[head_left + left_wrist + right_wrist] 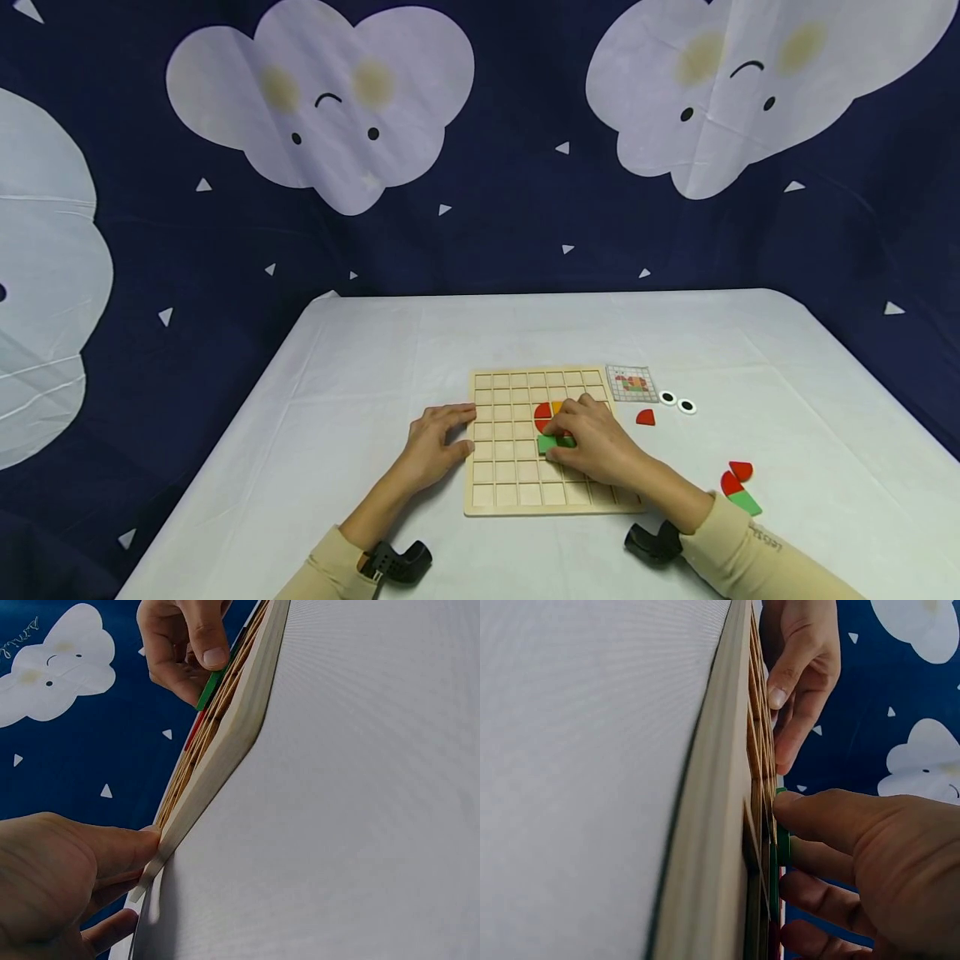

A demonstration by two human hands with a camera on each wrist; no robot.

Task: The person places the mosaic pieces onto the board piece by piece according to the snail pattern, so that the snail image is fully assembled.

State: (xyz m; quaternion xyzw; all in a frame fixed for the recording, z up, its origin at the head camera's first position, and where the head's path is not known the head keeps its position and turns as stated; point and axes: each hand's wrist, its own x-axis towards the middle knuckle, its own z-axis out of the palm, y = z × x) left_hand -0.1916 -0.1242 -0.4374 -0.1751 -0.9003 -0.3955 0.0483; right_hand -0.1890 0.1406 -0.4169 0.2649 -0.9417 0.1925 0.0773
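A square wooden grid board (555, 510) lies on the white table. My left hand (433, 446) rests at its left edge, the fingers and thumb touching the frame. Over the middle of the board my right hand (596, 442) pinches a green tile (547, 445); in the right wrist view the green tile (783, 840) stands between thumb and fingers, low against the grid. Just beyond it, red quarter-round pieces (542, 412) and an orange piece (557, 407) sit in the cells, partly hidden by my right hand.
Right of the board lie a pattern card (632, 384), two eye discs (667, 398) and a red piece (646, 417). Nearer my right forearm are two more red pieces (741, 471) and a light green piece (746, 502). A dark cloud-print curtain (517, 242) hangs behind the table.
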